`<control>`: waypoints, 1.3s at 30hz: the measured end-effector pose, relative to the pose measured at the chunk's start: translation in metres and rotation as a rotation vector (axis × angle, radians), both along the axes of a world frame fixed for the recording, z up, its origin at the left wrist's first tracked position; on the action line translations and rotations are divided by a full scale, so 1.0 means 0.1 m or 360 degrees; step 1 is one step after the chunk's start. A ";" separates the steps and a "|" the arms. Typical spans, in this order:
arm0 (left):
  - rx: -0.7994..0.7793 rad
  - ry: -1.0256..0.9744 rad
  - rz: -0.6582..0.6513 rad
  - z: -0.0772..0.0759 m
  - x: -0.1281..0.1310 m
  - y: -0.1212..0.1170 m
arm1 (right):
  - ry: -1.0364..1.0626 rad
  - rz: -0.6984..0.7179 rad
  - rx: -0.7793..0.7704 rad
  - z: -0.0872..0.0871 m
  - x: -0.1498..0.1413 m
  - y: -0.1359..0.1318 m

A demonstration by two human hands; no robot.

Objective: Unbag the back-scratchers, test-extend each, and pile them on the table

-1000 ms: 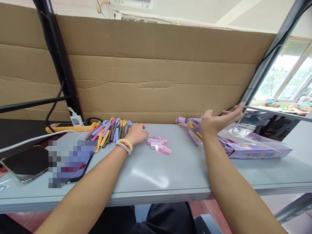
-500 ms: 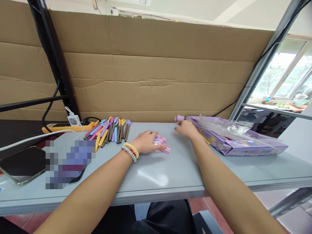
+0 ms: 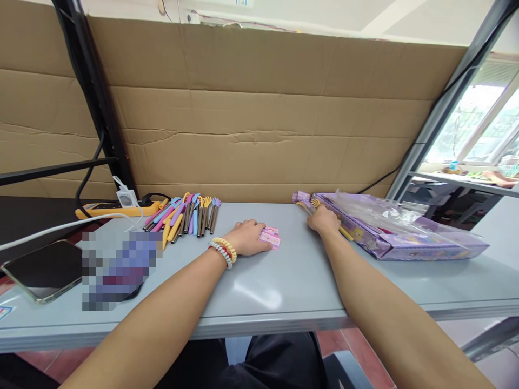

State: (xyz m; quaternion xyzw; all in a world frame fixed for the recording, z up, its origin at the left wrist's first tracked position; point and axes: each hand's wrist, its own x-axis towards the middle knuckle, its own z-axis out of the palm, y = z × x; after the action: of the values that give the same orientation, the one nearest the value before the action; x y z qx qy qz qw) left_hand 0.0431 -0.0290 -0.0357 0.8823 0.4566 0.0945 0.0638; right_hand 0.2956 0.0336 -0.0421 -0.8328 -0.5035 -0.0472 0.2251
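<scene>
My left hand (image 3: 248,237), with bracelets at the wrist, rests on the grey table. Its fingers and thumb are drawn in around several small pink printed cards (image 3: 271,236), partly hidden by the hand. Further right, my right hand (image 3: 325,220) is closed on yellow back scratchers (image 3: 314,203). Their claw-shaped heads stick out past the fingers, and a yellow handle (image 3: 345,233) shows on the near side. Just beyond that hand lie more purple-pink cards (image 3: 301,196). Left of my left hand is a row of coloured back scratchers (image 3: 195,217) with metal shafts.
A purple printed box (image 3: 405,237) with clear plastic wrap (image 3: 373,213) stands at the right. Phone (image 3: 44,270), blurred-out item (image 3: 121,270), yellow power strip (image 3: 93,210) and white cable (image 3: 60,232) lie at left. A cardboard wall (image 3: 263,119) closes the back.
My left hand has drawn the spread pink cards closer together. My right hand has moved slightly right and nearer, closing on the yellow back scratchers, whose heads now show.
</scene>
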 end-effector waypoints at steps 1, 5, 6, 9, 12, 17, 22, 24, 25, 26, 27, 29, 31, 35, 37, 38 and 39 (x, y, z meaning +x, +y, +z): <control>0.0010 -0.0013 -0.0010 0.00 0.00 0.00 | 0.0024 -0.0007 0.0035 0.00 0.01 0.00; 0.0038 -0.0079 -0.0012 -0.02 0.01 0.02 | 0.0080 0.0014 0.0201 0.04 -0.01 -0.03; 0.0046 -0.0099 -0.0002 -0.02 0.00 0.03 | 0.0082 0.0029 0.0258 0.06 -0.01 -0.04; 0.0093 -0.0180 0.0054 0.01 0.00 0.02 | 0.0097 0.0096 0.0467 0.14 -0.06 -0.08; 0.0208 -0.0331 0.0185 0.07 0.00 0.02 | 0.0065 0.0415 0.0747 0.21 -0.15 -0.10; 0.0487 -0.0651 0.0594 0.12 -0.04 0.09 | -0.0124 0.1188 0.0888 0.25 -0.39 -0.15; 0.0667 -0.0542 0.0777 0.09 -0.13 0.16 | -0.0220 0.1462 0.0657 0.22 -0.59 -0.21; 0.0686 -0.0473 0.0782 0.07 -0.15 0.16 | -0.0235 0.1498 0.0605 0.21 -0.62 -0.23; 0.0696 -0.0451 0.0790 0.07 -0.16 0.16 | -0.0238 0.1506 0.0594 0.21 -0.63 -0.23; 0.0704 -0.0435 0.0804 0.06 -0.16 0.16 | -0.0237 0.1509 0.0587 0.21 -0.64 -0.24; 0.0710 -0.0420 0.0823 0.06 -0.16 0.15 | -0.0231 0.1507 0.0581 0.21 -0.65 -0.24; 0.0733 -0.0378 0.0868 0.06 -0.16 0.14 | -0.0215 0.1496 0.0571 0.20 -0.66 -0.24; 0.0773 -0.0326 0.0904 0.06 -0.17 0.14 | -0.0208 0.1504 0.0557 0.20 -0.67 -0.25; 0.0824 -0.0316 0.0901 0.04 -0.18 0.16 | -0.0230 0.1537 0.0525 0.20 -0.68 -0.26; 0.0799 -0.0346 0.0892 0.03 -0.19 0.18 | -0.0240 0.1506 0.0524 0.20 -0.68 -0.27; 0.0783 -0.0361 0.0897 0.04 -0.20 0.18 | -0.0236 0.1487 0.0523 0.21 -0.68 -0.27; 0.0773 -0.0372 0.0908 0.05 -0.21 0.19 | -0.0226 0.1476 0.0518 0.21 -0.68 -0.27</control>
State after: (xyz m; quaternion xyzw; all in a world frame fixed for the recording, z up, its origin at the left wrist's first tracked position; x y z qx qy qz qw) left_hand 0.0223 -0.0105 -0.0311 0.6926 0.6376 0.3135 -0.1241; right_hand 0.2274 0.0063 -0.0213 -0.4698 -0.8212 -0.0767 0.3145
